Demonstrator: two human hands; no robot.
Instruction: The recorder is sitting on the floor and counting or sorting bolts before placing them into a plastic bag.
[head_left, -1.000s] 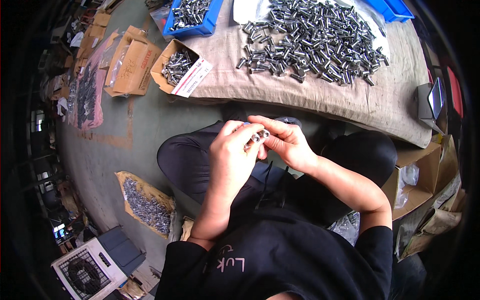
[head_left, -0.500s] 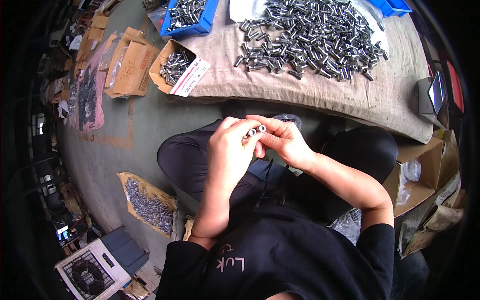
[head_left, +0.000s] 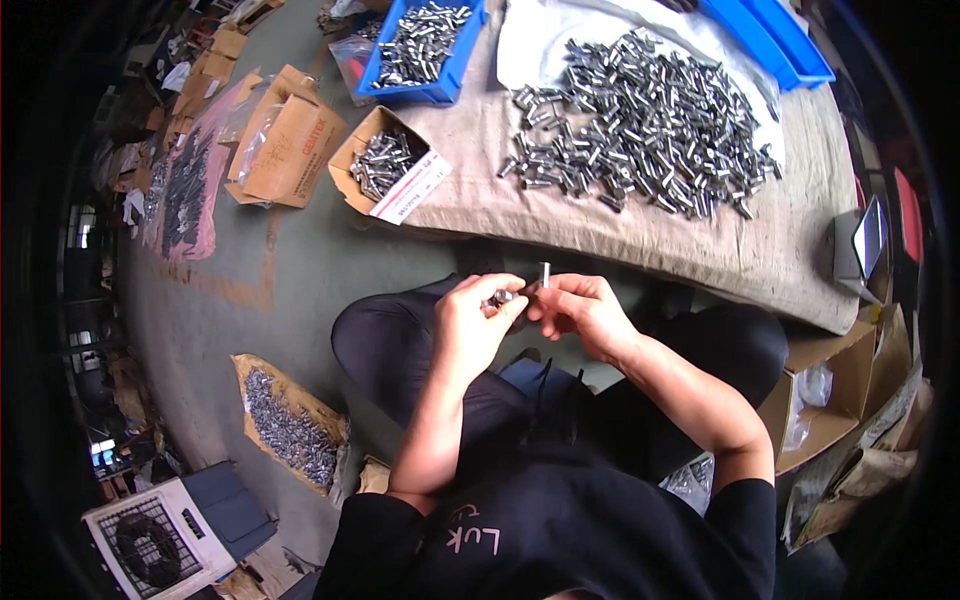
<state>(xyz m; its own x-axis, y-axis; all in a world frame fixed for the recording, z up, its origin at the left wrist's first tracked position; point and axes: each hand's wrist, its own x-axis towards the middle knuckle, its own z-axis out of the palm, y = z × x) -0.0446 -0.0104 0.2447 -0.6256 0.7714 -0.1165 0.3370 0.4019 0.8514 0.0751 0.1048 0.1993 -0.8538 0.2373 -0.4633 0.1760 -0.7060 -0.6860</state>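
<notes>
My left hand point(head_left: 468, 328) is closed round a short shiny metal cylinder point(head_left: 503, 297), whose end shows between thumb and fingers. Just to the right, my right hand point(head_left: 588, 312) pinches a slim metal pin point(head_left: 545, 273) that stands nearly upright above the fingertips. The two hands are close together over my crossed legs, with the pieces apart. Beyond them, a large heap of similar metal cylinders point(head_left: 650, 130) lies on a white sheet on the cloth-covered table point(head_left: 470, 200). The lower ends of both held pieces are hidden by my fingers.
On the table's left stand a blue bin point(head_left: 440, 92) and a small carton point(head_left: 357, 190), both holding metal parts. Another blue bin point(head_left: 790, 50) is at far right. On the floor are a cardboard box point(head_left: 300, 150), a tray of small parts point(head_left: 335, 462) and a fan unit point(head_left: 185, 520).
The two metal pieces were side by side with their round ends showing; now they are apart, and the right one is turned upright. Both hands sit slightly lower in view, which has shifted.
</notes>
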